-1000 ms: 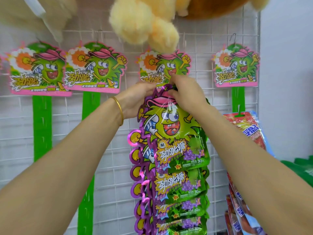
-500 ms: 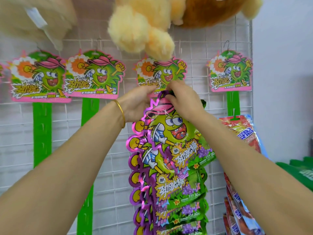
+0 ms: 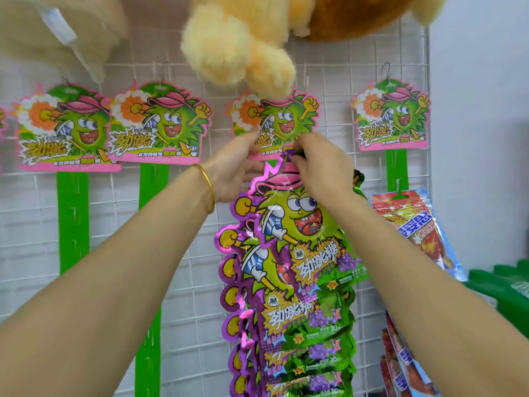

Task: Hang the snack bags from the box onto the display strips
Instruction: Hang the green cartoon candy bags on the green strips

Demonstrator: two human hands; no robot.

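While right hand (image 3: 323, 164) pinches its top, snack bag (image 3: 300, 224) hangs lengthwise downward, left hand (image 3: 234, 170) fingers unclear.

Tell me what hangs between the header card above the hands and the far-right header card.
Nothing hangs there. From the far-right header card to the card above the left hand and right hand, the head view shows only bare wire grid.

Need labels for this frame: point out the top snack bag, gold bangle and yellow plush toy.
top snack bag (image 3: 297, 216): head view, on the printed green face.
gold bangle (image 3: 211, 190): head view, mid-band, on the left wrist.
yellow plush toy (image 3: 229, 47): head view, on its fluffy paw.
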